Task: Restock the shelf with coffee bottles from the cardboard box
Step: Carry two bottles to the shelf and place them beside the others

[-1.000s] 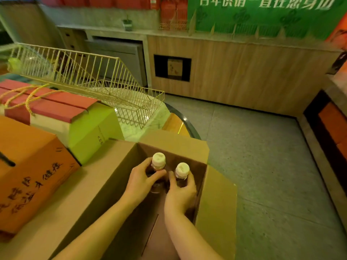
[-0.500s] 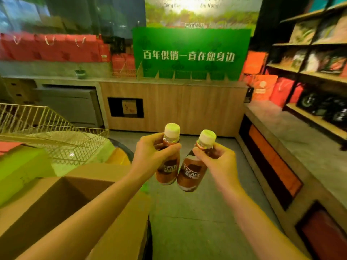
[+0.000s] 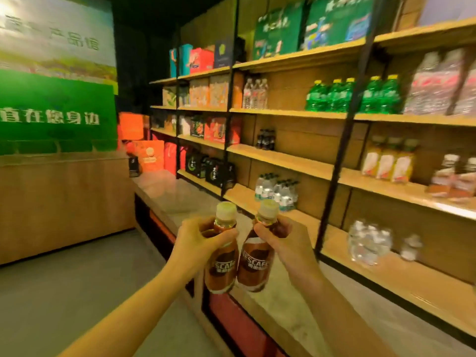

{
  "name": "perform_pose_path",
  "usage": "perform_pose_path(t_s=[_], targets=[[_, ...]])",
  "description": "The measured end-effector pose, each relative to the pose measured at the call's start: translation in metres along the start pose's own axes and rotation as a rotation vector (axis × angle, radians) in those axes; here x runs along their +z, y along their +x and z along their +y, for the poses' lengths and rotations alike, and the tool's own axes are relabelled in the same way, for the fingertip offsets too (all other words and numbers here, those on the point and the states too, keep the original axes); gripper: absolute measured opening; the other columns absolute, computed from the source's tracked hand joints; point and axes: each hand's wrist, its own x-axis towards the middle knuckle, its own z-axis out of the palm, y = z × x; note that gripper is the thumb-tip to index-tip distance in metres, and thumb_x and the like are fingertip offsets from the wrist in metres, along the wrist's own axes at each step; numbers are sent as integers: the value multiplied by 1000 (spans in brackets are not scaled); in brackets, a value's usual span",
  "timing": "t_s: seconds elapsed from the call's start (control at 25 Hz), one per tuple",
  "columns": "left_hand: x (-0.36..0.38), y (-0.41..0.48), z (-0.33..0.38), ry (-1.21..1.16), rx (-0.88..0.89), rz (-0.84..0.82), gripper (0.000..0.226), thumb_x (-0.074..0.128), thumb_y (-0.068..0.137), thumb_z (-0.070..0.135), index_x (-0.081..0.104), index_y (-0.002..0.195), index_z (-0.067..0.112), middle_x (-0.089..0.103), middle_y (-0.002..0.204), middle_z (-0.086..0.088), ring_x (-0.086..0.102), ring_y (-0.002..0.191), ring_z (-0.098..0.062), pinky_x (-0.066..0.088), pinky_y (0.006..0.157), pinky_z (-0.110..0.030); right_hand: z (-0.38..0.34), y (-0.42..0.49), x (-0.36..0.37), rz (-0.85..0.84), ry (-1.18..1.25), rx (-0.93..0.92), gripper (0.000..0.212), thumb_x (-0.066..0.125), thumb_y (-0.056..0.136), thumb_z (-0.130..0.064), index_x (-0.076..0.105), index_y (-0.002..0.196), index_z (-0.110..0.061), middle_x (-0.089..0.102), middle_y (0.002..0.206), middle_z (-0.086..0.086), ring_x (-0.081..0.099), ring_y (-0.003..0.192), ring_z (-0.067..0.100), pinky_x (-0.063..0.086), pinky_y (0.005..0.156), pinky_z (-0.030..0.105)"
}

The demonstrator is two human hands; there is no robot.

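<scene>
I hold two brown coffee bottles with pale caps upright in front of me, side by side and almost touching. My left hand (image 3: pixel 198 243) grips the left coffee bottle (image 3: pixel 222 269) near its neck. My right hand (image 3: pixel 286 243) grips the right coffee bottle (image 3: pixel 255 266) the same way. The wooden shelf unit (image 3: pixel 296 161) stands ahead and to the right. More brown coffee bottles (image 3: pixel 453 179) stand on its middle board at the far right. The cardboard box is out of view.
The shelves carry green bottles (image 3: pixel 353 96), clear water bottles (image 3: pixel 278 191), juice bottles (image 3: pixel 389 161) and boxed goods. A low stone ledge (image 3: pixel 180 197) runs below the shelves. A wooden counter (image 3: pixel 64 202) with a green sign stands at the left, across grey floor.
Both hands lifted one coffee bottle each out of the cardboard box. My view then swung right, from the counter to the shelves, with the bottles held out in front.
</scene>
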Motion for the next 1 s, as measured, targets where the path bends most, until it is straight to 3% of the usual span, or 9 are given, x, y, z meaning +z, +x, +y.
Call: perform_pose_path(t_s=[0.16,0.28,0.36,0.48,0.64,0.84,0.92,1.0], targets=[[166,55,24,-97,89,-263,17,74,74,16,71,87,27,74,81,13,68,78,3,52,64,-11,15,6,-160,300,-98,30,21,73,76,-13,69,93,-23,72,85,-15,66,79,-3,51,63,10],[280,84,40,-163,138,-429,18,75,74,20,70,89,30,72,78,20,66,79,7,49,61,-8,23,8,-261,463,-204,44,17,75,75,-16,70,86,-28,74,81,-14,68,81,-1,51,64,10],[352,101,50,-206,158,-533,24,75,74,24,71,98,25,73,85,14,67,84,0,52,69,-15,27,12,-325,564,-273,64,15,75,75,-17,69,82,-29,73,78,-17,68,77,-3,50,62,9],[447,131,69,-287,138,-679,31,75,74,25,70,103,18,73,95,3,67,91,-9,53,80,-24,26,23,-410,677,-342,96,13,71,79,-19,70,90,-24,73,85,-13,68,79,-2,50,61,11],[561,167,105,-362,190,-850,18,74,76,24,72,94,20,74,87,6,69,86,-8,51,71,-19,15,39,-514,769,-461,95,12,67,83,-16,67,93,-25,71,87,-13,66,77,-5,50,62,9],[684,188,149,-408,246,-964,18,71,78,23,70,96,20,73,93,4,67,93,-12,52,76,-24,5,49,-635,775,-603,122,20,62,87,-23,66,107,-22,71,97,-13,67,90,3,53,77,16],[732,195,164,-422,246,-969,25,71,78,24,69,102,18,72,99,3,66,97,-15,53,81,-28,5,53,-683,783,-588,123,23,61,88,-24,65,110,-20,72,100,-7,69,92,8,55,83,25],[782,199,180,-424,207,-939,37,72,77,27,65,112,15,69,109,-1,63,104,-18,53,89,-37,7,58,-734,808,-554,118,23,59,89,-25,64,111,-19,72,100,-4,70,90,9,56,81,25]])
